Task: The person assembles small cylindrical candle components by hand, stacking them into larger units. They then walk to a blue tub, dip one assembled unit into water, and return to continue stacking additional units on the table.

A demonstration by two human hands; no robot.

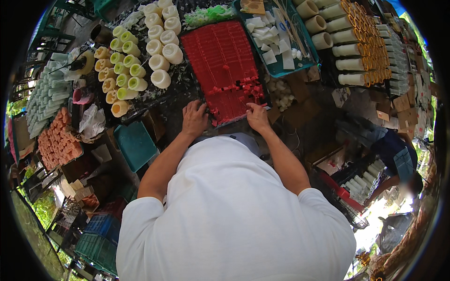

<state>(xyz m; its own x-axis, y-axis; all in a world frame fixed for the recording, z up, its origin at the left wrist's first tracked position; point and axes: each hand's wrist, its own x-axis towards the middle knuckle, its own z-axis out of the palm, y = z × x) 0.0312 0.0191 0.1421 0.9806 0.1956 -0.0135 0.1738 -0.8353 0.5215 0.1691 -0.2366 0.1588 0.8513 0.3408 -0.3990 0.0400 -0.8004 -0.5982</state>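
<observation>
From where I stood, the red slab (218, 51) filled the upper centre of the frame, scored in lines, with small red pieces (248, 89) lying loose across its lower part. Of the person's 2 hands, the left hand (195, 117) lay just beside the slab's lower left corner, palm down, fingers bent and slightly spread. The right hand (258, 116) was at the lower right edge, fingers curled in; I couldn't tell what, if anything, it pinched. Cream cylinders (161, 78) and pale green cylinders (137, 84) stood toward the upper left, a teal tray (305, 65) of white pieces (269, 57) sat right of the slab, and at the lower right a co-worker (396, 150) bent over white cylinders (358, 182)
</observation>
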